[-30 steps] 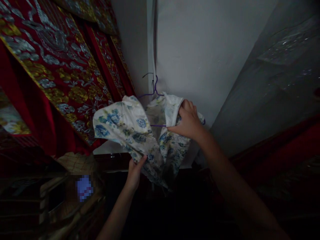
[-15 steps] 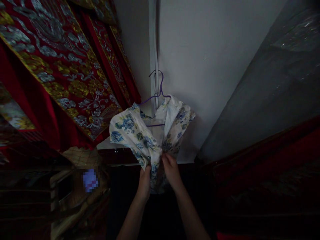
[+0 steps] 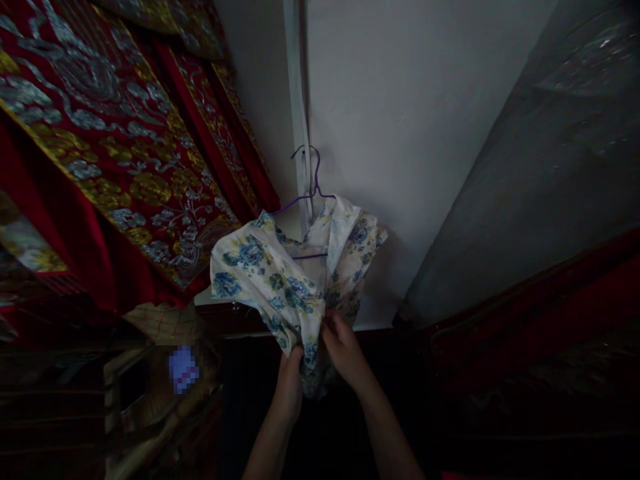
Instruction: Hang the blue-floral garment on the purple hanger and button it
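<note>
A white garment with blue flowers (image 3: 280, 280) hangs on a purple wire hanger (image 3: 313, 183) hooked near a white strip on the wall. My left hand (image 3: 290, 377) grips the garment's lower front edge, fingers closed on the cloth. Right beside it, my right hand (image 3: 345, 350) pinches the opposite front edge. Both hands meet at the bottom middle of the garment, below the hanger's bar.
Red cloth with gold and silver embroidery (image 3: 115, 147) hangs at the left. A grey-white wall (image 3: 400, 120) is behind the garment. A dark slanted panel (image 3: 540, 167) rises at the right. Dark wooden furniture (image 3: 150, 393) and a woven piece lie at lower left.
My right hand came down from the hanger's shoulder to the garment's lower edge beside my left hand. The garment now hangs closed in front and has shifted slightly left.
</note>
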### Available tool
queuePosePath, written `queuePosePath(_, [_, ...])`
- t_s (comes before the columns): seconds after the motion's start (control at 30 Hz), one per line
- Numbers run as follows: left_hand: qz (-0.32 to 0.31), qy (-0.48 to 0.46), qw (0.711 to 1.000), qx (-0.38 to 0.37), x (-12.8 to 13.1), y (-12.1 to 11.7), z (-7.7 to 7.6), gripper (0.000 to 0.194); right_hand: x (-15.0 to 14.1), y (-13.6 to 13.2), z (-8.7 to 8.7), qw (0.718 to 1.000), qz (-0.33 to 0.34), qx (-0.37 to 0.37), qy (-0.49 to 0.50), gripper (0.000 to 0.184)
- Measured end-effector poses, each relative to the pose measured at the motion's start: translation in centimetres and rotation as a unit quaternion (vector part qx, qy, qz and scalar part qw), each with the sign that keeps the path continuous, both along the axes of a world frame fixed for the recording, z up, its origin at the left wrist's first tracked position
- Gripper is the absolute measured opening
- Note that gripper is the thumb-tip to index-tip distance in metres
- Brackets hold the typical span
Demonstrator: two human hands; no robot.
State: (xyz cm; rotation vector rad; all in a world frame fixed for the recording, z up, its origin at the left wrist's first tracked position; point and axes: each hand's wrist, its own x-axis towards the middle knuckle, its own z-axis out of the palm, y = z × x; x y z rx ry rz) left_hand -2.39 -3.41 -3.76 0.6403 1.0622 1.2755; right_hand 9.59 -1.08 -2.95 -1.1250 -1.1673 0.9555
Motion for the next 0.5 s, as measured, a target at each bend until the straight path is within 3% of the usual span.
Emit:
queuePosePath(0.13, [-0.025,0.026,0.999,0.024,-0.7,0.3,0.3,0.041,-0.3,-0.3,0.0,1.000,-0.012,-0.005,-0.003,0.021])
queuePosePath(0.2, [-0.008,0.069,0.996,0.055,-1.5,0.9,0.3,0.042,0.0,-0.4,0.1,0.999,-0.034,-0.037,0.015,0.019])
queuePosePath(0.27, [0.081,0.148,0.979,0.115,-2.5,1.6,0.1,0.050,0.4,-0.6,0.4,0.996,-0.028,-0.073,0.034,0.024])
queuePosePath(0.37, [0.241,0.301,0.889,0.246,-3.1,1.9,-0.3,0.065,0.8,-1.1,1.0,0.992,0.024,-0.109,0.055,0.025])
queuePosePath(0.43, [0.204,0.372,0.849,0.315,-2.6,1.6,-0.6,0.057,0.7,-1.4,1.4,0.987,0.060,-0.135,0.066,0.023])
queuePosePath(0.5, [0.087,0.381,0.856,0.338,-1.4,1.2,-0.6,0.044,0.4,-1.6,1.9,0.980,0.099,-0.154,0.071,0.023])
